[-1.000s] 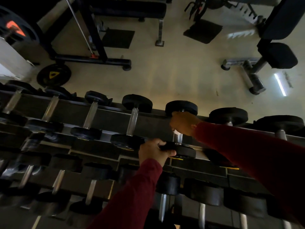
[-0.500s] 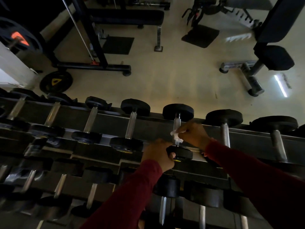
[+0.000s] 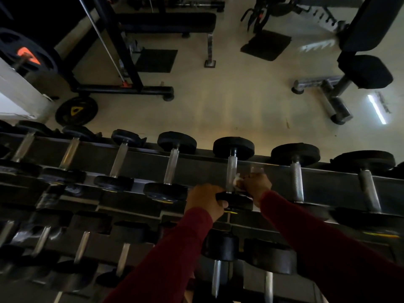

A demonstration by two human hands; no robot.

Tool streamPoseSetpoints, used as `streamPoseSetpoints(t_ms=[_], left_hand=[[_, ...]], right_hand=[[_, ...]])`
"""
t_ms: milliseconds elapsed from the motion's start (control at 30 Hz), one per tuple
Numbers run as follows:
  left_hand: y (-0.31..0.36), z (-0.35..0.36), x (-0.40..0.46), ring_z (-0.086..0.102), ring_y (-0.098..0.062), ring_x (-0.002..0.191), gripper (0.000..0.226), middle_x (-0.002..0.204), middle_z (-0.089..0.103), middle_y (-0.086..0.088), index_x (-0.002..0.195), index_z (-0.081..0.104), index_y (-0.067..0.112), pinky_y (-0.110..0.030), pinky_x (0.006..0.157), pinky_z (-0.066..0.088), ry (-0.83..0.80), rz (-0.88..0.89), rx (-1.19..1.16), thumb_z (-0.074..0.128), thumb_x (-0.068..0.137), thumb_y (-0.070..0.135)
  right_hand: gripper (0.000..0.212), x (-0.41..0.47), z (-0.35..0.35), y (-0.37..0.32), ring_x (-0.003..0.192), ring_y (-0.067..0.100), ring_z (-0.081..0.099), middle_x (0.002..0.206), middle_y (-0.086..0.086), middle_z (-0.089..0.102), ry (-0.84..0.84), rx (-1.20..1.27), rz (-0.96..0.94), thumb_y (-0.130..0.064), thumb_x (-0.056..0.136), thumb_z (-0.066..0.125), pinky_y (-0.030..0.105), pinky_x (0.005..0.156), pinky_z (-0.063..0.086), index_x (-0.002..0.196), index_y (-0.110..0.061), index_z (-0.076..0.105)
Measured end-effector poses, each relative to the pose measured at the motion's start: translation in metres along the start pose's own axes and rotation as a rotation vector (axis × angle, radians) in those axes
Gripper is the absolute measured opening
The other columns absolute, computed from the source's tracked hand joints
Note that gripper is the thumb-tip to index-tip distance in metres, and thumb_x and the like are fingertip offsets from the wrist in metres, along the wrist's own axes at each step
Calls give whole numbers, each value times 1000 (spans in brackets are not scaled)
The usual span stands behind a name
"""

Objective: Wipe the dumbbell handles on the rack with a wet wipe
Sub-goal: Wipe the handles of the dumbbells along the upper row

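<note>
The right hand point(image 3: 254, 185) is curled around a white wet wipe point(image 3: 236, 182) and presses it against the lower end of a steel dumbbell handle point(image 3: 231, 171) on the top row of the rack point(image 3: 142, 165). The wipe shows only as a small crumpled patch between the fingers and the handle. The left hand point(image 3: 205, 201) grips the near black weight head point(image 3: 236, 199) of the same dumbbell, thumb over its edge. The far weight head point(image 3: 233, 147) sits beyond the rack's back rail. More dumbbells lie side by side along the row, one point(image 3: 171, 165) just to the left and one point(image 3: 296, 169) just to the right. Lower rows hold further dumbbells, blurred and dim. Both arms wear dark red sleeves point(image 3: 175, 259). Beyond the rack, a bench point(image 3: 166, 22) and a weight plate point(image 3: 76, 110) stand on the pale floor point(image 3: 229, 95).
</note>
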State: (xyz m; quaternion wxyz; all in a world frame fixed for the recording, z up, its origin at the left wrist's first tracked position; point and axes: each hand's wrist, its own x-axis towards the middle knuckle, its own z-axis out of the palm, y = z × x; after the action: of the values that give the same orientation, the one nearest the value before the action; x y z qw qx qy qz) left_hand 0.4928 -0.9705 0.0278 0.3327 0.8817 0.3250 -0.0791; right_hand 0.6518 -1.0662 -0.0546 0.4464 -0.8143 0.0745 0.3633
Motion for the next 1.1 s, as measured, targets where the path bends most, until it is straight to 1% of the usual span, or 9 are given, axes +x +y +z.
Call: streamPoseSetpoints(t_ms=[133,300,500,567,633,700,867,933,1100], left_hand=[[3,-4,2,62,-15,112,28,116,70,4,115,72,27,-31,103,45,-50,1,-9,76,87,28],[4,-4,0,62,-13,110,27,113,72,6,111,74,30,-26,101,41,-16,-6,-29,78,84,30],[17,8,-1,60,-12,89,26,94,64,10,103,68,31,-38,90,55,-150,144,186,72,78,25],[21,23,7,56,-20,110,53,119,60,4,124,61,33,-46,100,50,-271,196,259,77,74,32],[25,38,13,39,-31,132,79,141,45,-2,141,46,30,-61,107,38,-350,173,391,81,72,46],[30,52,16,31,-33,136,85,143,42,-1,143,43,28,-69,105,32,-299,105,439,81,71,51],[34,65,19,43,-22,122,42,121,55,8,112,62,34,-60,99,38,-15,2,296,78,73,34],[23,60,24,46,-18,119,37,117,57,11,102,62,36,-54,101,40,-32,7,162,82,72,34],[4,41,29,56,-14,113,53,114,60,13,105,63,30,-37,100,48,-197,-13,-215,94,61,23]], right_hand=[[7,-6,-6,-8,89,23,69,102,15,71,-57,168,37,-15,90,69,43,91,57,96,-12,67],[22,-8,-17,-28,97,21,71,112,15,70,-196,749,88,-4,92,65,30,73,61,114,-3,66],[28,-17,-20,-35,106,25,67,117,13,66,-223,621,85,-3,97,56,37,85,60,121,-12,65],[22,-18,-18,-33,100,21,68,113,13,68,-181,557,74,-1,97,55,33,86,59,112,-11,69],[20,-17,-16,-30,95,20,69,111,14,70,-144,558,67,2,96,55,31,84,60,107,-7,69],[22,-15,-17,-28,98,24,70,111,16,71,-132,606,73,2,94,56,32,82,61,112,-1,67],[22,-11,-25,-24,101,28,72,106,18,74,-160,628,100,-7,91,65,42,95,57,112,0,67],[17,-11,-27,-26,102,27,71,107,17,72,-152,590,87,-5,93,65,40,95,57,109,-3,67],[9,5,-14,-29,92,21,69,93,9,71,-65,324,37,-6,92,65,37,89,59,101,-7,69]])
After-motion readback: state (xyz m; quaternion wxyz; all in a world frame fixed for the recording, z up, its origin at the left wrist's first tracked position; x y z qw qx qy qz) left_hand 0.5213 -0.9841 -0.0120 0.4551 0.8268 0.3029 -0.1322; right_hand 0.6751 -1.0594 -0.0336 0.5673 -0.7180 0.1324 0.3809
